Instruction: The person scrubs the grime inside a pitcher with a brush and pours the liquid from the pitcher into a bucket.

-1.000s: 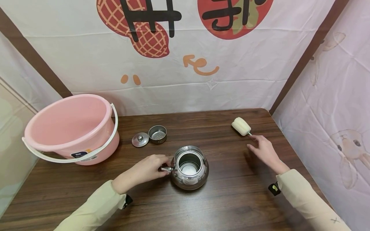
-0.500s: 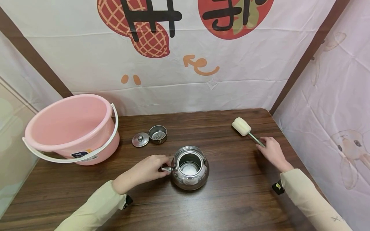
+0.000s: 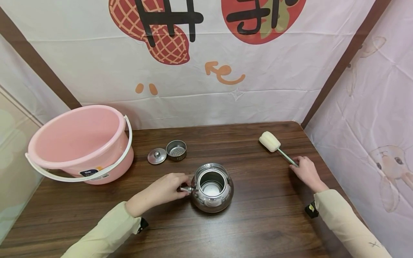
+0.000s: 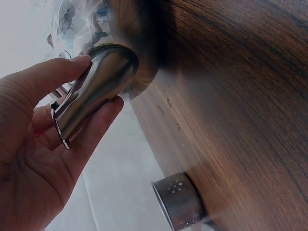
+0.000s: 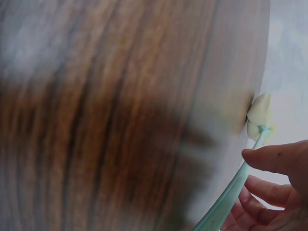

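So the kettle [image 3: 212,203] sat mid-surface [image 3: 258,225], with the bucket [image 3: 111,154] left of it and further back. Behind it, a bit left, were the lid [image 3: 157,156] and, just right of that, the strainer [image 3: 176,150], maybe touching, hard to tell. Brush [image 3: 270,142] was over right, head toward the back.

Head view high, facing forward-down; wrist views close, rolled sideways; head, left wrist share kettle [image 3: 212,204].

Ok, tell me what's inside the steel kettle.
Through the open top, the kettle shows its bright round bottom and part of its inner wall, no loose item. Its rim hides the sides beneath it.
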